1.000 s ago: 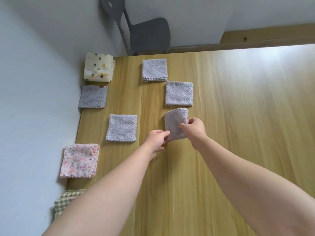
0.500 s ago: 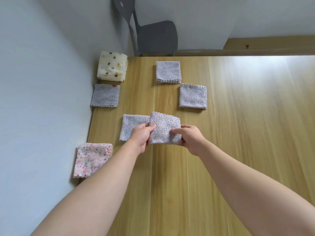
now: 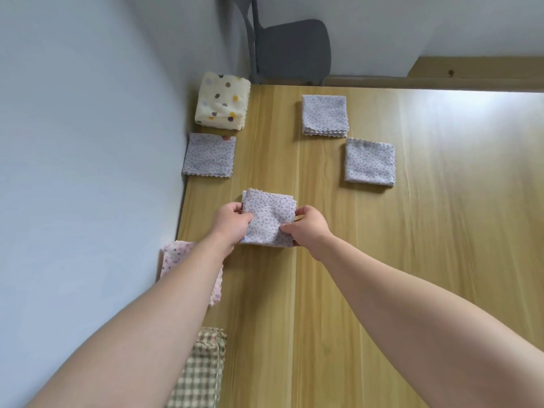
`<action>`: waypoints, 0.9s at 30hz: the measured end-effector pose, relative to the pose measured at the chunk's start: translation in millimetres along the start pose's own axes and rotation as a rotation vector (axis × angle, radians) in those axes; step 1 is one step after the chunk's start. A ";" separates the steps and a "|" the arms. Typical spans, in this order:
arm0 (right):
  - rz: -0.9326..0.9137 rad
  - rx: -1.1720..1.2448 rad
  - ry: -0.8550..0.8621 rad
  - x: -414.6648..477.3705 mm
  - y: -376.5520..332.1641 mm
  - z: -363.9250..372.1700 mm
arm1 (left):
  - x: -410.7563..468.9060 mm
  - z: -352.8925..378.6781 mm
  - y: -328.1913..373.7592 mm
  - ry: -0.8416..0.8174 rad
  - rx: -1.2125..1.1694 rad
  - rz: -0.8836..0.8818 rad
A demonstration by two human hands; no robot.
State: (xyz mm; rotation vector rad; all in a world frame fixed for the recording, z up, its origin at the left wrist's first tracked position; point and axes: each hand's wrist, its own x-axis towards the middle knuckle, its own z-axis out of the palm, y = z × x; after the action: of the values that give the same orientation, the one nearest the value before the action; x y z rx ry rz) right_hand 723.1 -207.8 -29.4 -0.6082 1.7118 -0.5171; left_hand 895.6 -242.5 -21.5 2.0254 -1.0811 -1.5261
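With left hand [image 3: 232, 220], pinching cloth [image 3: 269, 219] at its 9 o'clock edge; with right hand [image 3: 307, 228], pinching the 3 o'clock edge. Holding it flat, right over a second cloth [image 3: 244, 196] on table [image 3: 382, 290]. Spotting stack [image 3: 323, 113] at 1 o'clock from it, square [image 3: 369, 161] at 2 o'clock.

Pale blue walls [image 3: 88, 142], wood table [image 3: 412, 260], grey chair [image 3: 291, 51] behind, daylight glare

1. Lighting: bright daylight; a white glare is cast across the far right of the table [image 3: 471, 119].
2. Shadows: faint ones are thrown beside the folded cloths [image 3: 369, 161].
3. Distortion: edges are stretched by the wide-angle lens.
4. Focus: the held cloth [image 3: 269, 219] is rendered slightly soft.
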 end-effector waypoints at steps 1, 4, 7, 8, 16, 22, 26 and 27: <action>-0.007 -0.029 0.016 2.7 -0.3 4.1 | 3.0 -2.1 -1.4 0.010 0.010 0.016; -0.022 -0.098 0.068 6.6 -3.6 11.6 | 10.3 -5.8 -3.9 0.033 0.061 0.046; -0.026 -0.131 0.108 8.1 -4.6 14.9 | 14.9 -7.0 -5.5 0.048 0.090 0.058; -0.026 -0.139 0.120 7.4 -5.0 15.3 | 15.7 -6.9 -5.4 0.053 0.091 0.065; -0.197 -0.313 0.196 5.6 2.3 15.7 | 1.8 -6.0 -7.8 0.218 0.867 0.624; -0.458 -0.801 0.272 -2.0 4.8 10.8 | 8.2 0.1 -14.3 -0.050 1.166 0.799; -0.354 -0.895 0.118 4.0 5.4 4.3 | 9.4 7.9 -8.4 -0.134 1.216 0.642; -0.356 -0.874 0.102 5.0 4.1 2.2 | 8.9 10.8 -4.2 -0.121 1.222 0.624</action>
State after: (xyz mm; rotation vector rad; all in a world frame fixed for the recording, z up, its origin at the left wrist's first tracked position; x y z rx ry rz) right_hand 723.8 -207.9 -36.2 -1.5470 1.9031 -0.0047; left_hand 888.0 -245.2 -33.7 1.7878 -2.8077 -0.6414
